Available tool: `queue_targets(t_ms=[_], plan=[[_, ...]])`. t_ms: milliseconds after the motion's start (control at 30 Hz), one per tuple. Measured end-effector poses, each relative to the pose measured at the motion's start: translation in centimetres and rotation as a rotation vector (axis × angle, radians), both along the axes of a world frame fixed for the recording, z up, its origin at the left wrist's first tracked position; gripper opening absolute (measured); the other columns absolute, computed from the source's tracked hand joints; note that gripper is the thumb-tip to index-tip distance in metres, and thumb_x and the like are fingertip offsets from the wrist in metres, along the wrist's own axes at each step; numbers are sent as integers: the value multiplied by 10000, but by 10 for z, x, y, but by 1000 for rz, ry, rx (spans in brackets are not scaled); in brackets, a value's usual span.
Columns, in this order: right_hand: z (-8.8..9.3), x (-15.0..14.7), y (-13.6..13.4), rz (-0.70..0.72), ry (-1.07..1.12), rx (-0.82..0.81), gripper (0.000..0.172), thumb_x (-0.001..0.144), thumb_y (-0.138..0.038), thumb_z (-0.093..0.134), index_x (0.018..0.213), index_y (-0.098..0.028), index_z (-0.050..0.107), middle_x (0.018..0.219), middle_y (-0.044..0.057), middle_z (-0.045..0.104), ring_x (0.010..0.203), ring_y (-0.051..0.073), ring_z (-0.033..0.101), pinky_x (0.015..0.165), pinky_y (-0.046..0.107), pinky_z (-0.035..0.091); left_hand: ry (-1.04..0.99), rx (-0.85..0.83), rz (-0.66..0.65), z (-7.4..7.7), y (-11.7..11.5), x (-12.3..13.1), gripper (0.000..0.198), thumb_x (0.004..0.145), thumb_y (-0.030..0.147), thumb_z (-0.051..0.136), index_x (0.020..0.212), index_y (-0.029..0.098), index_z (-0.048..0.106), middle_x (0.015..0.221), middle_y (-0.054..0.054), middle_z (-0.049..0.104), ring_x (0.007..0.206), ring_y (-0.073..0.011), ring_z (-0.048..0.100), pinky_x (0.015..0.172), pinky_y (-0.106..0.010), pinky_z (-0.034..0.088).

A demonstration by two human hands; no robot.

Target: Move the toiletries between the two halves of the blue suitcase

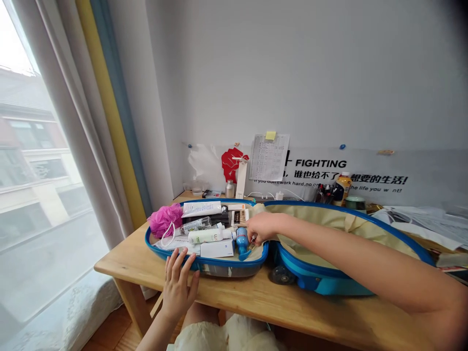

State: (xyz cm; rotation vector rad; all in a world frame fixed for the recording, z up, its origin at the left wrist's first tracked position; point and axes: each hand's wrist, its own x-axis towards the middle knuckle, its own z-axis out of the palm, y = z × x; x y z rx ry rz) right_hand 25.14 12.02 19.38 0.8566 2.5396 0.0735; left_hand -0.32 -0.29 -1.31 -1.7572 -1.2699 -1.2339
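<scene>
An opened blue suitcase lies on the wooden table. Its left half is packed with toiletries; the right half shows beige lining. My left hand, fingers spread, rests at the front rim of the left half. Reaching across from the right, my right hand is closed at the right end of that half, its fingers pinched round a small, slim item too little to name. Beside it stand a blue pump bottle and a box of cotton swabs. A white-and-green bottle, a white box and a pink bath puff lie further left.
Behind the suitcase are a small metallic jar, a white stand, a yellow bottle and a green-lidded tub. Papers lie on the right. A curtain and window flank the left side.
</scene>
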Motion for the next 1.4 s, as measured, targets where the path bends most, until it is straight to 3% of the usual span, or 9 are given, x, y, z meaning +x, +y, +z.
queue_targets(t_ms=[367,600,933,1067,1167,1267,1400], plan=[[-1,2,10,0,30,34,321,710,-148,684,983,-284,781,956,0,755,763,140,624,598,237,335,2,1,2,2,0,0,596,934,168,522,1500,251,354,1445,-137,494,1491,-297,281,1213,-539,258],[1,4,10,-66,110,108,360,737,-69,627,1018,-249,762,1145,52,713,893,164,643,619,235,341,9,-3,5,0,0,-1,593,934,167,527,1496,243,356,1453,-140,484,1491,-299,278,1211,-531,260],[6,11,5,-79,141,25,116,758,-232,677,831,-238,767,828,-11,743,734,123,620,591,224,357,0,9,2,1,1,0,616,927,161,531,1508,262,350,1472,-128,480,1489,-299,288,1213,-538,256],[8,16,1,-73,216,55,181,780,-193,629,875,-237,776,938,18,761,857,157,647,717,246,420,0,3,-1,0,1,-1,624,926,162,530,1513,260,343,1483,-130,471,1490,-299,286,1216,-536,251],[19,35,-10,-83,321,108,268,858,-232,546,1024,-229,756,1102,54,741,1030,192,639,899,293,437,-7,-12,3,-2,1,-2,623,924,170,527,1512,265,345,1490,-126,467,1484,-310,296,1209,-543,260],[24,72,-33,-147,456,186,355,926,-344,442,1093,-212,726,1153,95,716,1076,235,628,959,368,449,-1,-7,1,-1,1,-3,619,928,188,524,1515,266,343,1477,-125,478,1482,-305,297,1209,-535,254],[0,144,-75,-355,726,326,491,951,-533,345,1064,-230,714,1161,111,704,1117,274,615,995,435,459,20,4,22,8,-2,1,586,934,227,528,1500,254,380,1363,-124,560,1441,-287,361,1226,-520,184]])
